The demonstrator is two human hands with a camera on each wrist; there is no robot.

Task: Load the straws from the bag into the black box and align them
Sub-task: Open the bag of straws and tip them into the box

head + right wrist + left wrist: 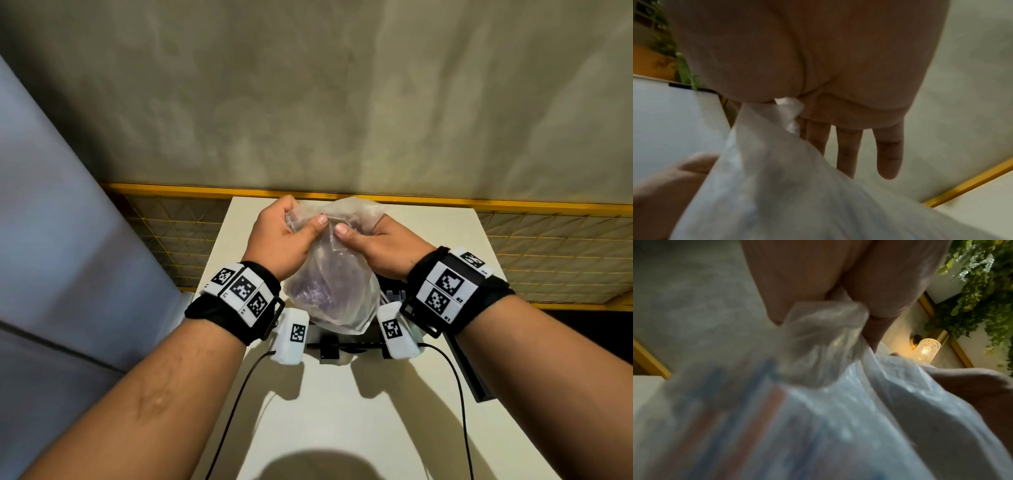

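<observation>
Both hands hold a clear plastic bag [334, 301] up over the white table [342, 418]. Purplish straws [318, 291] show through its lower half; in the left wrist view they blur into red and blue stripes [748, 410]. My left hand [305, 216] grips the bunched top of the bag [818, 340] with curled fingers. My right hand [359, 226] pinches the bag [777, 178] between thumb and forefinger, the other fingers [888, 154] straight. The black box [346, 346] sits under the bag, mostly hidden by it and my wrists.
A yellow-framed mesh fence [548, 240] runs behind the table. A flat black piece [478, 380] lies at the table's right edge. Two black cables [239, 394] hang from the wrist cameras over the table's near part. A grey wall [51, 240] stands at the left.
</observation>
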